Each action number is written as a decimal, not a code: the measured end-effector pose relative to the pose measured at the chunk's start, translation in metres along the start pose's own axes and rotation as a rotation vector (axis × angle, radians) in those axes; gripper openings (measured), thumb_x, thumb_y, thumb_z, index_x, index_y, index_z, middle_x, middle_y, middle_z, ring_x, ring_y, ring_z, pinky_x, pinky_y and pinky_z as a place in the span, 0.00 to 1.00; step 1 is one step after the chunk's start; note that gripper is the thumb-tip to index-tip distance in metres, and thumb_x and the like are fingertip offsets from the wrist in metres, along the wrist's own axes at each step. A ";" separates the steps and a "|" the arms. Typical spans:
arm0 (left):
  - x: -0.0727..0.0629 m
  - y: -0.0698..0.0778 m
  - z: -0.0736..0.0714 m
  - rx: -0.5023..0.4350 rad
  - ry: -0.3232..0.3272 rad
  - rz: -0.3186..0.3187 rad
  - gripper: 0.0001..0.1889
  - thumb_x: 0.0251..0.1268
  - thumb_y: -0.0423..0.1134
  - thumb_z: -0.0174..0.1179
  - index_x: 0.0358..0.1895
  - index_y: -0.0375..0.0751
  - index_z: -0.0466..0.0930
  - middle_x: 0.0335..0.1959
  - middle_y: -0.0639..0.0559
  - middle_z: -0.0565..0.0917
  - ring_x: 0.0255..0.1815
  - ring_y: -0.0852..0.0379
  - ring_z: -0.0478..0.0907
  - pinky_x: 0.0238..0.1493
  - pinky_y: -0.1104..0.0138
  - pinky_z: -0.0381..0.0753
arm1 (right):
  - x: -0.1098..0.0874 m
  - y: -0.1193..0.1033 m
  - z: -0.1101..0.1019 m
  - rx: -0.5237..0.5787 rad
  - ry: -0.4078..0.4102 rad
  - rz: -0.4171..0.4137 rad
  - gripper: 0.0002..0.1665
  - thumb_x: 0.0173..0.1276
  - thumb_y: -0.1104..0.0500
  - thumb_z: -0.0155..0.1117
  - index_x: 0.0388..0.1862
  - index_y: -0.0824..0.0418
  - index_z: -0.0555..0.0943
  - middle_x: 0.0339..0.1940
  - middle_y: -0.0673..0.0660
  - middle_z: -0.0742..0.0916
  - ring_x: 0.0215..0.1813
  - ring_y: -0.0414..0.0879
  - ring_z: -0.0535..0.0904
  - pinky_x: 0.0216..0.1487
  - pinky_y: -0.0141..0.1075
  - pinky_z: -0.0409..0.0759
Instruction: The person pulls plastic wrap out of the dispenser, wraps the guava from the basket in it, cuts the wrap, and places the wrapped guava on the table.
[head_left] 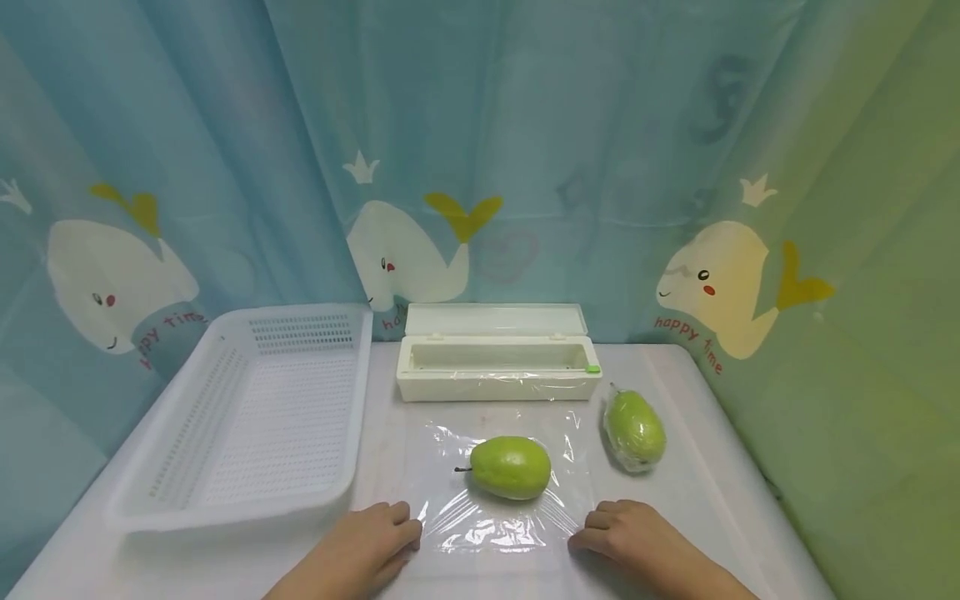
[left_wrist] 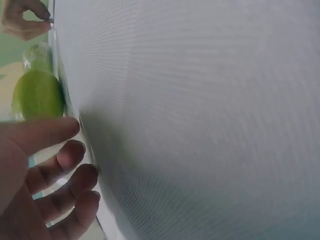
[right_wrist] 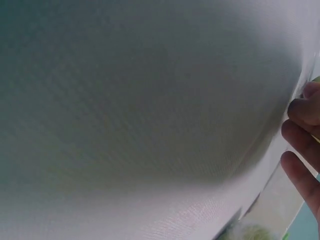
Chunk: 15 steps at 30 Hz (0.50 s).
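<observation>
A sheet of clear plastic wrap (head_left: 487, 533) lies spread on the white table, with a bare green pear (head_left: 512, 468) on its side in the middle. My left hand (head_left: 372, 537) is at the sheet's near left corner; in the left wrist view its thumb (left_wrist: 55, 132) and fingers stand apart, tips right at the table. At the near right corner, my right hand (head_left: 618, 533) pinches the edge of the wrap between thumb and forefinger. The right wrist view catches only part of those fingers (right_wrist: 300, 137). Another green pear (head_left: 634, 429), wrapped in film, lies further right.
Behind the sheet stands a white wrap dispenser box (head_left: 498, 388), lid raised, with a green slider (head_left: 593, 368) at its right end. A white plastic basket (head_left: 285, 425) sits on the left. Blue-green curtains (head_left: 525, 125) with printed whales hang around the table.
</observation>
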<state>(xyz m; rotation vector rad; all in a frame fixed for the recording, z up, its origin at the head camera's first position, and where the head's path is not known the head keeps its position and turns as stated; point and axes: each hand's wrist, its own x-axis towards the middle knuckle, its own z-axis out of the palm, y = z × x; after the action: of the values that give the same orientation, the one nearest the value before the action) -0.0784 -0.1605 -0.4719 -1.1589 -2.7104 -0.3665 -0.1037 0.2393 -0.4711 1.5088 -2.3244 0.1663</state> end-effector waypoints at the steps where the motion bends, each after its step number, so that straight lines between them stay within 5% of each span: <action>1: 0.000 0.000 -0.001 -0.006 -0.020 -0.008 0.06 0.60 0.46 0.67 0.32 0.55 0.78 0.30 0.66 0.68 0.27 0.68 0.64 0.24 0.74 0.66 | 0.000 0.000 0.000 0.020 0.009 0.009 0.23 0.41 0.64 0.76 0.39 0.46 0.85 0.32 0.37 0.83 0.34 0.32 0.75 0.36 0.23 0.74; 5: -0.001 0.000 -0.003 0.012 -0.057 -0.010 0.11 0.56 0.53 0.69 0.30 0.55 0.78 0.36 0.63 0.70 0.32 0.66 0.64 0.26 0.74 0.66 | 0.001 0.001 0.002 0.066 0.040 0.038 0.20 0.45 0.65 0.75 0.36 0.46 0.85 0.31 0.38 0.78 0.33 0.32 0.72 0.36 0.23 0.73; 10: 0.001 0.001 0.000 0.089 0.014 0.040 0.12 0.50 0.53 0.71 0.27 0.54 0.78 0.41 0.60 0.75 0.36 0.63 0.67 0.29 0.74 0.66 | 0.003 0.005 0.005 0.070 0.062 0.030 0.16 0.45 0.61 0.74 0.34 0.46 0.84 0.30 0.38 0.74 0.32 0.33 0.69 0.33 0.24 0.70; 15: 0.009 0.009 -0.006 0.125 0.080 0.013 0.09 0.52 0.51 0.70 0.31 0.56 0.81 0.41 0.60 0.77 0.37 0.60 0.69 0.30 0.72 0.67 | 0.006 0.007 0.007 0.064 0.092 0.011 0.19 0.40 0.62 0.75 0.32 0.45 0.83 0.30 0.38 0.75 0.31 0.35 0.70 0.32 0.25 0.69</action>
<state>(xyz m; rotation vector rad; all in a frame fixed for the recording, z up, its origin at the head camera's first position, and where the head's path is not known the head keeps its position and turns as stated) -0.0773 -0.1503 -0.4621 -1.1035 -2.6146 -0.2324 -0.1140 0.2351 -0.4747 1.4857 -2.2755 0.3087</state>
